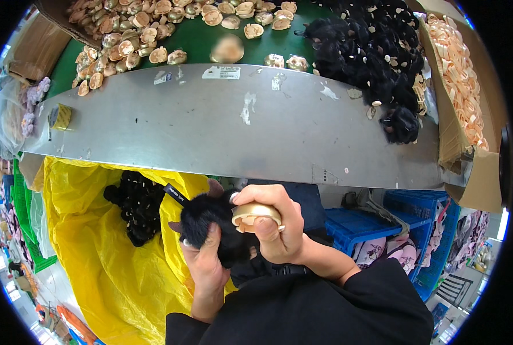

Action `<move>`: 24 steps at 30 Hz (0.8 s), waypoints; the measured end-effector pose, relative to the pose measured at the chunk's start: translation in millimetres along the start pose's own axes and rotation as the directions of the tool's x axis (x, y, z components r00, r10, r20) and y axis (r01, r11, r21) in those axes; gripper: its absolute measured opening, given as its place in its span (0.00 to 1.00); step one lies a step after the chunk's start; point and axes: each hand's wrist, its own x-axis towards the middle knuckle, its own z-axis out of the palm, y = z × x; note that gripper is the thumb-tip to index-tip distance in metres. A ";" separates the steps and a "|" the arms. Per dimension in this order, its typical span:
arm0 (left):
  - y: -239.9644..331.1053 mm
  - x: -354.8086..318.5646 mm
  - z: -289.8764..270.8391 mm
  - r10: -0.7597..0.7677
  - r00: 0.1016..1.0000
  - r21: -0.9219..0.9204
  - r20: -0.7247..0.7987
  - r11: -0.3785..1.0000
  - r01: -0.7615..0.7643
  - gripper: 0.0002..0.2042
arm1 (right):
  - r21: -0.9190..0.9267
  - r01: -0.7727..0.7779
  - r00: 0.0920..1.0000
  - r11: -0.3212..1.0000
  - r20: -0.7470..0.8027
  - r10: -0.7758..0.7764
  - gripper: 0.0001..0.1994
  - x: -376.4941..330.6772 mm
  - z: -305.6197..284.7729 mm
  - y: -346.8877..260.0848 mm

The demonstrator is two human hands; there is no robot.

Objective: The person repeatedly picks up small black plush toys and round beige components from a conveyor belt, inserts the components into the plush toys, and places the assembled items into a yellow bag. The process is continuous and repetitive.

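Note:
My left hand (pixel 206 265) is closed around a black furry plush piece (pixel 194 219) with small brownish ears and a black ribbon label sticking out of it. Close beside it, my right hand (pixel 285 227) grips a hollow gold and peach plastic shell (pixel 250 214) between thumb and fingers, its open inner side partly showing. The shell is next to the fur, and I cannot tell whether they touch. Both hands are in front of the metal table's near edge. Left of them, a yellow plastic bag (pixel 95 253) hangs open with black plush pieces (pixel 138 207) inside.
Across the metal table (pixel 210 126), many similar shells (pixel 147 34) lie on a green surface. A heap of black plush (pixel 365 52) sits at the far right, beside a cardboard box of peach plastic parts (pixel 455 75). Yellow tape (pixel 60 117) stands at left; blue crates (pixel 354 224) are below right.

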 end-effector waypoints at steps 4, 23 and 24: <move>-1.6 1.4 -0.3 0.042 0.999 0.040 0.003 0.998 -0.042 0.15 | -0.143 0.132 0.991 0.981 0.013 -0.132 0.21 -1.6 0.9 10.7; -23.9 19.3 -2.0 0.231 0.970 0.397 -0.079 0.900 -0.182 0.14 | -0.431 0.365 0.930 0.826 0.203 -0.305 0.20 12.0 -1.5 40.6; -18.8 22.2 0.7 0.224 0.971 0.439 -0.080 0.883 -0.168 0.11 | -0.425 0.385 0.917 0.819 0.275 -0.289 0.21 12.6 -5.9 38.9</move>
